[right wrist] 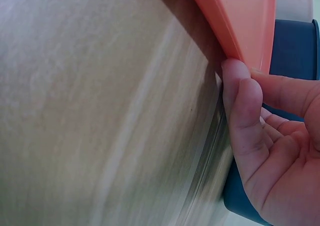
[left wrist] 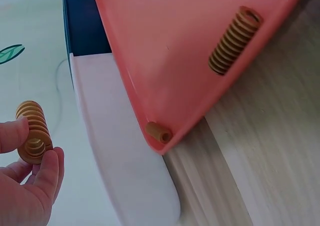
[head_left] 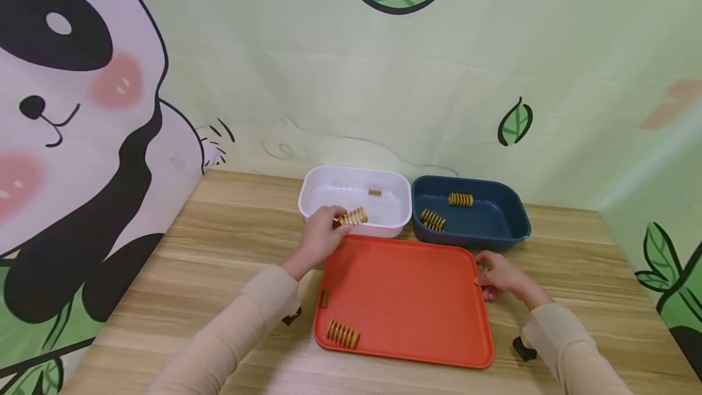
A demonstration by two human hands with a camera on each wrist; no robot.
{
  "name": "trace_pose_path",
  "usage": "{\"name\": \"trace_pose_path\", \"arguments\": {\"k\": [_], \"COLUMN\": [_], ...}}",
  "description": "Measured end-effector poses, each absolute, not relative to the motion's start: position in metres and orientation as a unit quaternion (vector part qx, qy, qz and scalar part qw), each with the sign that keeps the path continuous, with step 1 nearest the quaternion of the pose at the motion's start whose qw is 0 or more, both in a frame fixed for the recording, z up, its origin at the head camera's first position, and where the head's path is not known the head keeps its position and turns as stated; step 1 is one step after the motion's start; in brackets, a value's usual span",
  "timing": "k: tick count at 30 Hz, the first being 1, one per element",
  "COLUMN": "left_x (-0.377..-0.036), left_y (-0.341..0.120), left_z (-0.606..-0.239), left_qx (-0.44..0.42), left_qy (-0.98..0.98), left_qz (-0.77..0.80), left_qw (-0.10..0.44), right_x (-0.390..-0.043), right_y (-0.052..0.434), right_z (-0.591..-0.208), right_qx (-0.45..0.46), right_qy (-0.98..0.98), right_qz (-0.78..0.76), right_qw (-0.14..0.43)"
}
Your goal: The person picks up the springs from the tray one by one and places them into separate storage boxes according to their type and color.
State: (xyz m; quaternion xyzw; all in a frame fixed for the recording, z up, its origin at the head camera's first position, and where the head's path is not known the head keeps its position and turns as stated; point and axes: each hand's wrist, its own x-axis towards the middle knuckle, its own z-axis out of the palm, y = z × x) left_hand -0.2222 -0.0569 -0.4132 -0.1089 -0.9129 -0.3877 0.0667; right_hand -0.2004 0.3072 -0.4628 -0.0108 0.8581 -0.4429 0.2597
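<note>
Wooden table [head_left: 230, 261] under tray [head_left: 406, 297], two bins [head_left: 471, 238]

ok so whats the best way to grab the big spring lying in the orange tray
Pinch the big spring across its middle, fingers on the two long coiled sides, coming straight down from above. It lies flat on its side near the front left corner of the orange tray, so the open ends give little to hold and the low rim leaves the top free.
</note>
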Motion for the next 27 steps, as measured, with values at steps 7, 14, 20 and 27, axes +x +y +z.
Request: {"name": "trace_pose_path", "arguments": {"k": [7,14,20,27], "left_x": [-0.224,-0.224,-0.225,-0.227], "left_y": [-0.048,-0.04,-0.034,-0.026], "left_z": [-0.412,-0.412,-0.412,-0.414], "left_qx": [-0.104,-0.109,-0.114,-0.115], "left_qy": [-0.918,-0.917,-0.915,-0.916], "left_qz": [-0.38,-0.381,-0.384,-0.384], "left_qw": [0.05,0.049,0.044,0.031], "right_x": [-0.2,-0.199,-0.2,-0.2], "right_y": [0.308,0.307,0.308,0.309], "right_z": [-0.462,-0.462,-0.463,-0.463], "right_qx": [-0.014,-0.011,-0.01,-0.014], "right_qy": [0.857,0.86,0.86,0.858], "right_qz": [-0.445,-0.44,-0.441,-0.445], "right_qw": [0.261,0.259,0.256,0.258]}}
